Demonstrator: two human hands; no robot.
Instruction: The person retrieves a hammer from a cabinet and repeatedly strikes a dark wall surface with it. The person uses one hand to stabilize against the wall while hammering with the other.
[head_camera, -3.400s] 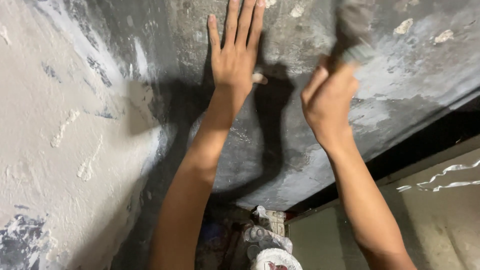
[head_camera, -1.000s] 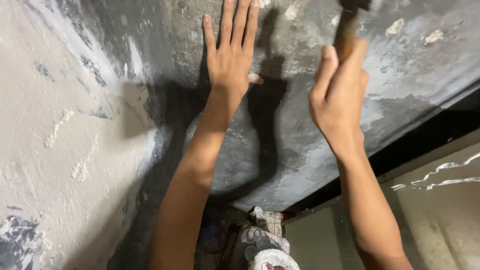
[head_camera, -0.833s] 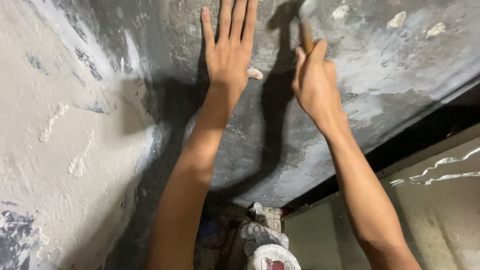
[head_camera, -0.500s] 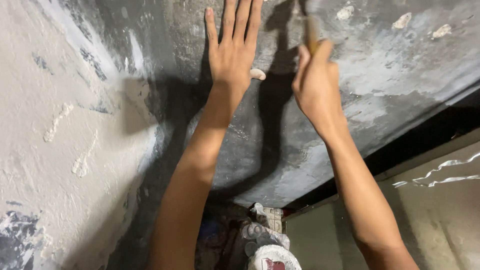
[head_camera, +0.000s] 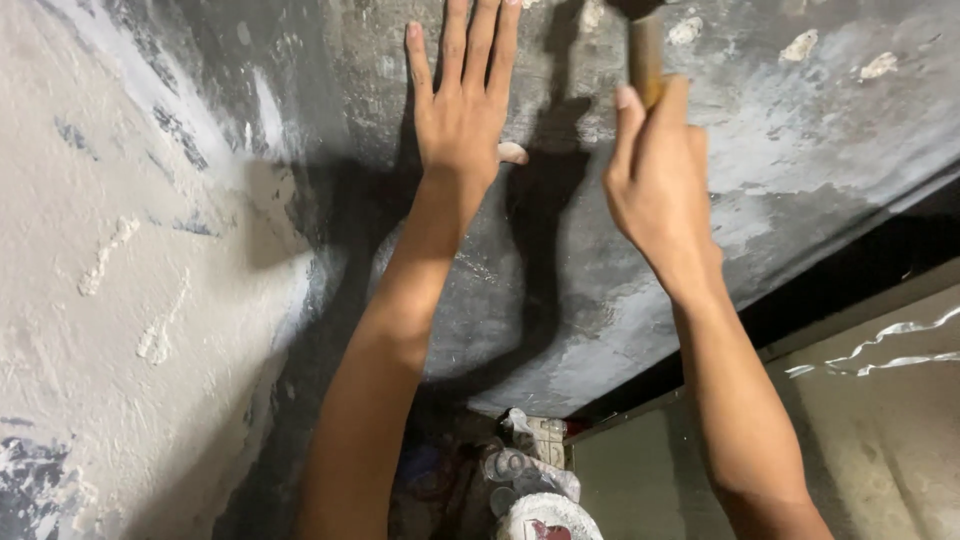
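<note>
Since the earlier frame the right hand (head_camera: 660, 170) has swung rightward, fingers wrapped round the rigid wooden hammer handle (head_camera: 646, 55), best gripped low for its likely heavy head, while the left hand (head_camera: 462, 110) presses spread fingers flat on the wall (head_camera: 560, 270).

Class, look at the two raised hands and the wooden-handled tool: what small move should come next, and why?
Probably a short swing of the wooden handle toward the grey surface. The right hand grips it, raised with its head out of view, while the left hand lies flat on the surface beside it, fingers spread.
</note>
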